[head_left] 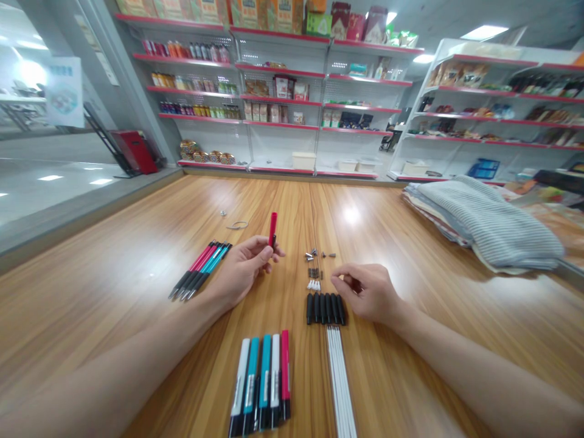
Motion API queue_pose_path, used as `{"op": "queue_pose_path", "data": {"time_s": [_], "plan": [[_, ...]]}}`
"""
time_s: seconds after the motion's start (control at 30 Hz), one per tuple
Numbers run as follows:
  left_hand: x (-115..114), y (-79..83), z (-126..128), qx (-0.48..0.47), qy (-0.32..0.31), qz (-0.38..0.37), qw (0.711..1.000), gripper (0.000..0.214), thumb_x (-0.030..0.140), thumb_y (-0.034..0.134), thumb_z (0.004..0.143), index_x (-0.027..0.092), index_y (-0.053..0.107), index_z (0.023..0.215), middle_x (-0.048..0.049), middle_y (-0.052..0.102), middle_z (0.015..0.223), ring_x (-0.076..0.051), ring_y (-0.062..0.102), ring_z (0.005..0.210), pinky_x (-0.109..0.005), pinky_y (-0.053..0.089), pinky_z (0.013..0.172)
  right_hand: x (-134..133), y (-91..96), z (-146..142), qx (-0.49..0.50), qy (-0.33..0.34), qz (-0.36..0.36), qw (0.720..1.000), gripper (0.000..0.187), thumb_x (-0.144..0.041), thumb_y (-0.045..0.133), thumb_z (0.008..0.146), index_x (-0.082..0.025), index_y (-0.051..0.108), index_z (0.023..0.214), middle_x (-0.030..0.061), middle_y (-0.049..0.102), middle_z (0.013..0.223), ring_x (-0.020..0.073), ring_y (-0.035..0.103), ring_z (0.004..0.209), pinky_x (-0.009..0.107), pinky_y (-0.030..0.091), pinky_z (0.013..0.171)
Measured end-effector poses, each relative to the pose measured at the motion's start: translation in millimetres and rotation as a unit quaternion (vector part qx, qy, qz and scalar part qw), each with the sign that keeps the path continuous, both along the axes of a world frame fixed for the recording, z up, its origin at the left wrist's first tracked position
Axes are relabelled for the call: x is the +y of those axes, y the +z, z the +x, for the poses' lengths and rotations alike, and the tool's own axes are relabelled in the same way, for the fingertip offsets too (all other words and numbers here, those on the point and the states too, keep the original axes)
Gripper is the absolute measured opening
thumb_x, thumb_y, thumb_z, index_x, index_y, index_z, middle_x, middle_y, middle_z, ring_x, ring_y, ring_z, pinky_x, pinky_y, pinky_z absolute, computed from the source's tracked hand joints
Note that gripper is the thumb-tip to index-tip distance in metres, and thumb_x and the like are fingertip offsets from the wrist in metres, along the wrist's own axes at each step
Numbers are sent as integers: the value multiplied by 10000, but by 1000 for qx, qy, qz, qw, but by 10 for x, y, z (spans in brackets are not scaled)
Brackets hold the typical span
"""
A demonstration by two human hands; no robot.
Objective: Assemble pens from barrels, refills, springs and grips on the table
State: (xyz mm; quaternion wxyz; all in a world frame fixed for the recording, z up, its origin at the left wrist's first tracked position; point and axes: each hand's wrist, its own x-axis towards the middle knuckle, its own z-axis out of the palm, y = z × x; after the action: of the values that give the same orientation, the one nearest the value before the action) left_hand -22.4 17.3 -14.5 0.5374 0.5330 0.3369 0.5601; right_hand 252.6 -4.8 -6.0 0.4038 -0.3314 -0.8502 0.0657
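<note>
My left hand (241, 267) pinches a red pen barrel (273, 224) upright above the table, its black end down among the fingers. My right hand (371, 292) is curled with thumb and forefinger together beside the small pen parts; whatever it may hold is hidden. Just left of its fingertips lie dark springs (313, 273), white plastic pieces (313, 285) and small metal tips (311, 254). A row of black grips (325, 309) lies below them, then white refills (340, 380). Loose pen barrels in white, blue and red (264, 374) lie at the front.
Several whole pens (201, 271) lie left of my left hand. Farther back are a thin ring-shaped band (238, 225) and a small piece (223, 213). Folded striped cloth (488, 219) sits at the right. Stocked shelves (283, 100) stand behind the wooden table (150, 225).
</note>
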Motion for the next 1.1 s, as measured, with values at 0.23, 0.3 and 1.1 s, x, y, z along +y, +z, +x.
{"op": "queue_pose_path", "data": {"time_s": [0.23, 0.3, 1.1], "plan": [[3, -43, -33, 31, 2, -10, 999, 184, 276, 667, 813, 149, 639, 944, -45, 635, 870, -74, 531, 647, -195, 410, 589, -20, 233, 112, -142, 176, -335, 915, 435, -368, 633, 778, -150, 431, 461, -67, 313, 435, 36, 287, 407, 189, 197, 392], [3, -50, -39, 33, -4, -13, 999, 182, 276, 664, 814, 150, 634, 942, -41, 632, 862, -69, 520, 631, -194, 401, 582, -62, 358, 109, -218, 189, -416, 862, 455, -449, 637, 773, -139, 484, 477, -59, 363, 428, 37, 318, 402, 177, 218, 382], [-81, 27, 35, 221, -8, 46, 974, 223, 364, 619, 833, 162, 642, 927, -23, 641, 837, -116, 533, 721, -216, 391, 652, -161, 578, 532, -495, -83, -427, 752, 126, -236, 619, 590, -135, 674, 642, 28, 637, 578, 118, 538, 485, 208, 320, 455]]}}
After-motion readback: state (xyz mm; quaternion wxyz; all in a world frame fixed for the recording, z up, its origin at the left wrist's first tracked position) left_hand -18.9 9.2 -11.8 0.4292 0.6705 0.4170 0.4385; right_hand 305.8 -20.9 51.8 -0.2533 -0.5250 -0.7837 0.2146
